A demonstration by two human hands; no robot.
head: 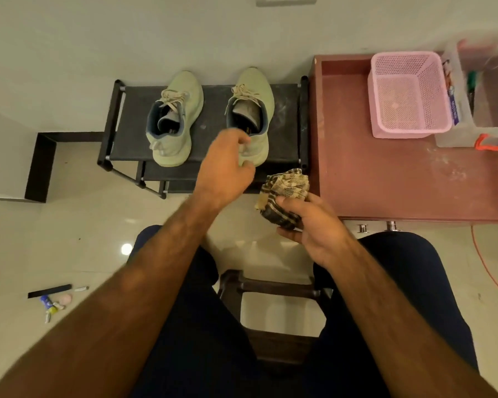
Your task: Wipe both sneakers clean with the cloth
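Glossy cream floor tiles (98, 225) run up to a pale wall, seen from above by a seated person. Against the wall stands a black tiered shoe rack (285, 119) of metal tubes and dark shelves. Its top shelf carries two pale green knit lace-up shoes with beige laces and blue-grey collars, toes to the wall: the left sneaker (174, 122) and the right sneaker (253, 110), set well apart.

Left hand (224, 165): extended to the heel of the right sneaker, with fingers over the heel and thumb beneath it, clamped on the heel. The hand is slightly motion-blurred. The shoe rests on the shelf.

Right hand (314, 225): held nearer the body, just in front of the rack's right end, with fingers and thumb wrapped around a crumpled checked cloth (285, 191) of beige, brown and black weave. The cloth bunches out above the fingers and touches neither shoe.

Right of the rack is a reddish-brown wooden table (400, 173) with a raised edge. On it sit a pink perforated plastic basket (406, 133) and, beside that, a clear plastic storage box (454, 136) whose contents are too blurred to identify. An orange cord (492, 145) lies at the box's near side.

Foreground: both bare forearms, dark navy trousers (199, 326), and a dark wooden stool (273, 288) between the knees. Several small objects (52, 300), among them a black strip and a small tube, lie on the tiles at lower left.
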